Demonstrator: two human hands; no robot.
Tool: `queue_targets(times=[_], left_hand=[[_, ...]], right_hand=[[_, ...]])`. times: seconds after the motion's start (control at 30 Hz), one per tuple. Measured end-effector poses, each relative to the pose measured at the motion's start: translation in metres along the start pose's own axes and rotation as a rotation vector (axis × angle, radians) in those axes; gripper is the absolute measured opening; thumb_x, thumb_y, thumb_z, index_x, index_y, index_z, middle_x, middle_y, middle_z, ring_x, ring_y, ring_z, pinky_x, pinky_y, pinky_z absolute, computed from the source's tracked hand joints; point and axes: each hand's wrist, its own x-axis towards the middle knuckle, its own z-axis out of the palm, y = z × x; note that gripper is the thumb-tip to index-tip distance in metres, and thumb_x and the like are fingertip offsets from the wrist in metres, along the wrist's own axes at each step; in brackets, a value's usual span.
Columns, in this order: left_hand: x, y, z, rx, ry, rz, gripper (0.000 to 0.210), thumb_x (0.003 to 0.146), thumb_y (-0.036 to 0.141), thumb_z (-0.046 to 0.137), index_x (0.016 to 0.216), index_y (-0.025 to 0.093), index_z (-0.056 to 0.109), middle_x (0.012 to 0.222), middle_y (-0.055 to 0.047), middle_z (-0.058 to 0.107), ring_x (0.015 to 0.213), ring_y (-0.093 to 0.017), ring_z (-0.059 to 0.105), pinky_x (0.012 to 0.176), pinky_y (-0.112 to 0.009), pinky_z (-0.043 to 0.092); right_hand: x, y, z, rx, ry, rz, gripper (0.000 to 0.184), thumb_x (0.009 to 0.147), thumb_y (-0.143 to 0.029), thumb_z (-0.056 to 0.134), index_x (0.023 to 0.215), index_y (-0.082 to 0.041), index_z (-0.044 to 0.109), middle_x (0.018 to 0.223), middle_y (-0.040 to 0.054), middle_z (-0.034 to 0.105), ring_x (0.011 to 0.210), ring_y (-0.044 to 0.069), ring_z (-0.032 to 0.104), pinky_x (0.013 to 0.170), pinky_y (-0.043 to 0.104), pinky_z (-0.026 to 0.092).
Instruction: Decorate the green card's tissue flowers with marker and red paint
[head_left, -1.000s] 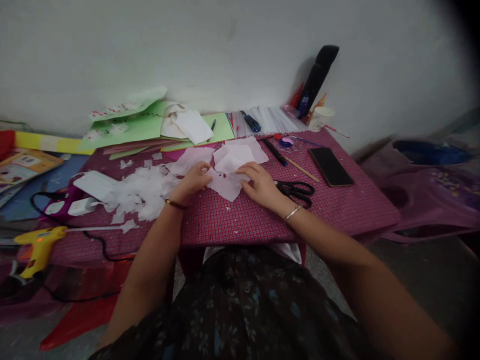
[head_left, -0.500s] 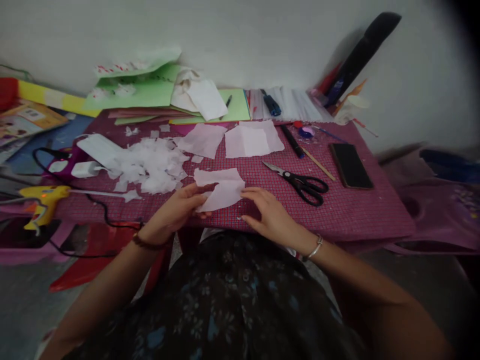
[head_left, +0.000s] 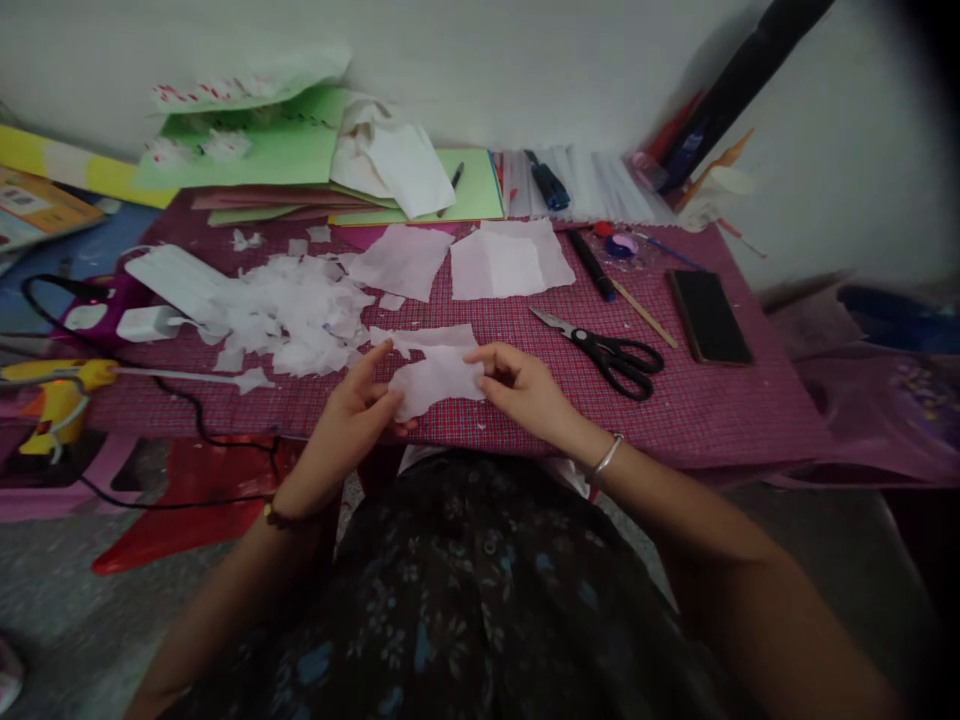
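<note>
A ragged-edged piece of thin white paper is stretched between my two hands, low over the table's front edge. My left hand pinches its left side between thumb and fingers, the index finger raised. The right edge is pinched by my right hand. Behind it, partly covered, lies another torn strip of paper. To the left is a heap of crumpled white paper pieces. Scissors with black handles lie to the right of my right hand.
Larger paper sheets lie farther back. A black phone, a marker and a wooden stick are at the right. A yellow glue gun with its cable hangs near the left edge, beside a power strip.
My right hand has closed onto the paper's right edge. The held paper now sits apart from the strip behind it. The view has shifted slightly.
</note>
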Motion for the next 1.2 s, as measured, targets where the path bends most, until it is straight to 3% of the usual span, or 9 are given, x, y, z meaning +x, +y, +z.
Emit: queue_targets(times=[0.1, 0.27, 0.37, 0.53, 0.67, 0.77, 0.97, 1.1, 1.2], left_hand=[[-0.018, -0.002, 0.003, -0.035, -0.04, -0.047, 0.074, 0.086, 0.037, 0.064, 0.153, 0.027, 0.032, 0.065, 0.002, 0.068, 0.053, -0.017, 0.064, 0.05, -0.027, 0.052], [-0.054, -0.01, 0.018, -0.046, -0.043, -0.099, 0.078, 0.087, 0.038, 0.065, 0.155, 0.021, 0.028, 0.063, 0.002, 0.068, 0.054, -0.016, 0.064, 0.051, -0.025, 0.053], [-0.063, -0.018, 0.026, -0.056, -0.005, -0.093, 0.066, 0.087, 0.037, 0.065, 0.148, 0.023, 0.043, 0.069, 0.001, 0.07, 0.058, -0.016, 0.066, 0.057, -0.027, 0.056], [-0.063, -0.026, 0.022, -0.019, 0.008, -0.15, 0.02, 0.087, 0.035, 0.062, 0.094, 0.023, 0.076, 0.081, -0.002, 0.076, 0.066, -0.016, 0.069, 0.065, -0.028, 0.057], [-0.066, -0.031, 0.02, -0.085, -0.054, -0.21, 0.02, 0.081, 0.025, 0.064, 0.098, 0.024, 0.075, 0.081, -0.001, 0.076, 0.071, -0.017, 0.07, 0.066, -0.028, 0.056], [-0.065, -0.032, 0.02, -0.139, -0.053, -0.204, 0.027, 0.074, 0.024, 0.071, 0.101, 0.023, 0.073, 0.086, -0.002, 0.077, 0.072, -0.018, 0.07, 0.063, -0.028, 0.056], [0.009, 0.016, 0.014, 0.008, 0.0, 0.093, 0.016, 0.075, 0.026, 0.078, 0.088, 0.018, 0.072, 0.08, 0.0, 0.074, 0.07, -0.011, 0.066, 0.069, -0.026, 0.054], [0.083, 0.085, 0.018, -0.003, -0.063, 0.414, 0.008, 0.083, 0.015, 0.068, 0.077, 0.013, 0.066, 0.069, 0.002, 0.069, 0.061, -0.007, 0.062, 0.064, -0.022, 0.05], [0.106, 0.126, 0.025, -0.034, -0.085, 0.518, 0.01, 0.085, 0.016, 0.068, 0.079, 0.013, 0.061, 0.075, 0.002, 0.07, 0.067, -0.009, 0.066, 0.065, -0.023, 0.052]], right_hand=[[-0.012, -0.007, -0.012, 0.183, -0.047, 0.162, 0.008, 0.084, -0.024, 0.058, 0.091, -0.023, 0.062, 0.076, -0.0016, 0.057, 0.058, 0.011, 0.051, 0.055, 0.028, 0.046], [-0.041, -0.011, -0.028, 0.249, -0.153, 0.361, 0.013, 0.082, -0.026, 0.062, 0.094, -0.024, 0.061, 0.075, -0.004, 0.058, 0.052, 0.009, 0.053, 0.05, 0.024, 0.049], [-0.047, -0.007, -0.029, 0.251, -0.166, 0.41, 0.014, 0.082, -0.025, 0.061, 0.095, -0.024, 0.062, 0.074, -0.004, 0.059, 0.054, 0.009, 0.056, 0.05, 0.024, 0.051], [-0.047, -0.001, -0.032, 0.206, -0.233, 0.381, 0.02, 0.08, -0.015, 0.051, 0.092, -0.023, 0.065, 0.07, -0.0028, 0.061, 0.055, 0.01, 0.058, 0.054, 0.025, 0.052], [-0.055, -0.003, -0.033, 0.098, -0.279, 0.227, 0.044, 0.069, -0.003, 0.044, 0.099, -0.024, 0.069, 0.08, 0.0, 0.063, 0.07, 0.013, 0.061, 0.062, 0.027, 0.052], [-0.059, -0.004, -0.027, 0.016, -0.21, 0.08, 0.041, 0.072, -0.003, 0.049, 0.1, -0.025, 0.07, 0.091, 0.0016, 0.066, 0.083, 0.015, 0.062, 0.075, 0.032, 0.053], [-0.008, 0.001, -0.026, 0.103, 0.057, 0.032, 0.009, 0.078, -0.025, 0.071, 0.085, -0.022, 0.066, 0.079, -0.0012, 0.068, 0.073, 0.014, 0.061, 0.069, 0.031, 0.05], [0.063, -0.013, -0.06, 0.093, 0.252, -0.075, 0.015, 0.08, -0.02, 0.071, 0.071, -0.021, 0.059, 0.06, -0.006, 0.056, 0.052, 0.009, 0.05, 0.05, 0.023, 0.039], [0.087, -0.034, -0.089, 0.122, 0.373, -0.205, 0.02, 0.08, -0.013, 0.07, 0.07, -0.022, 0.054, 0.062, -0.005, 0.059, 0.054, 0.009, 0.056, 0.047, 0.022, 0.04]])
